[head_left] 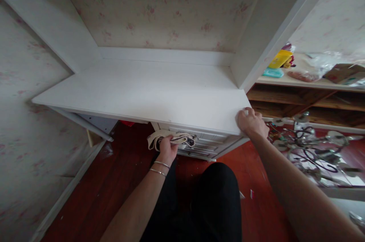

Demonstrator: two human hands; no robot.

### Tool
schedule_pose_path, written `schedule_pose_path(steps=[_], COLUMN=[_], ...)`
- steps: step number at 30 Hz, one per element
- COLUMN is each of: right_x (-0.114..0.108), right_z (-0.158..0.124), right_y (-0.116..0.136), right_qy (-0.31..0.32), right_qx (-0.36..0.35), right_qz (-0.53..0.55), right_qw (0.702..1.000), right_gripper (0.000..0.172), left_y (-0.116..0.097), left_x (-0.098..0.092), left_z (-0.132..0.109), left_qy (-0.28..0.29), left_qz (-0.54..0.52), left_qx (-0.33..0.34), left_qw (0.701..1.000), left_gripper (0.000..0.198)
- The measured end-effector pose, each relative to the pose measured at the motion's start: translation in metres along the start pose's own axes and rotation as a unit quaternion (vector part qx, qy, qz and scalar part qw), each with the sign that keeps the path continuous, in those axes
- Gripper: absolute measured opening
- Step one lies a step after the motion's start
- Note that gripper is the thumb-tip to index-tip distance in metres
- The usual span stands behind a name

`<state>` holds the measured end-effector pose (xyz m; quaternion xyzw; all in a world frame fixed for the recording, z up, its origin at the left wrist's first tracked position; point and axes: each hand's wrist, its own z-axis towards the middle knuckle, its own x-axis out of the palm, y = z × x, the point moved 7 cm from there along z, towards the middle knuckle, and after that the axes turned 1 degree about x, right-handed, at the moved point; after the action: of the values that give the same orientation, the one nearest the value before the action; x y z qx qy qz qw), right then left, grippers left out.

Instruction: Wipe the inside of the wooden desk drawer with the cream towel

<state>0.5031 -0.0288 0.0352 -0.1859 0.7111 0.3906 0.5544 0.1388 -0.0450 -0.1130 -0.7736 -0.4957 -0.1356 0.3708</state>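
My left hand (167, 148), with two thin bangles on the wrist, is closed around a cream cloth (182, 139) held low against the drawer front (203, 144) under a white desk top (142, 93). My right hand (251, 122) rests on the desk's front right corner, fingers curled over the edge. It holds nothing loose. My dark-clothed legs (208, 200) show below.
A white side panel (256, 36) rises at the desk's right. Beyond it, a shelf (302, 82) carries a yellow item, a teal packet, plastic bags and a cardboard box. A metal chandelier (310, 150) lies on the red wooden floor (99, 192) at right. Floral wallpaper covers the walls.
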Motion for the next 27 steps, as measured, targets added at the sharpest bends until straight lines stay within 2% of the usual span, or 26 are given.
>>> schedule_pose_path(steps=[7, 13, 18, 23, 27], right_x=[0.001, 0.001, 0.0, 0.0, 0.001], right_z=[0.001, 0.001, 0.002, 0.003, 0.002], right_y=[-0.002, -0.003, -0.003, -0.003, -0.002], right_qy=[-0.004, -0.008, -0.013, -0.003, -0.006], right_qx=[-0.003, -0.005, -0.008, 0.003, -0.004], right_qz=[0.003, 0.008, 0.012, 0.0, -0.001], right_qw=[1.0, 1.0, 1.0, 1.0, 1.0], right_gripper=[0.062, 0.064, 0.063, 0.061, 0.061], left_y=[-0.017, -0.015, -0.019, -0.042, -0.052], left_x=[-0.006, -0.011, -0.007, -0.001, 0.012], left_z=[-0.003, -0.004, -0.005, -0.014, -0.031], left_qy=[-0.018, -0.042, -0.059, -0.061, -0.049], left_qz=[0.033, 0.063, 0.069, 0.072, 0.074], left_qx=[0.024, 0.084, 0.121, 0.172, 0.168], left_qw=[0.999, 0.994, 0.989, 0.981, 0.982], left_gripper=[0.02, 0.027, 0.031, 0.034, 0.026])
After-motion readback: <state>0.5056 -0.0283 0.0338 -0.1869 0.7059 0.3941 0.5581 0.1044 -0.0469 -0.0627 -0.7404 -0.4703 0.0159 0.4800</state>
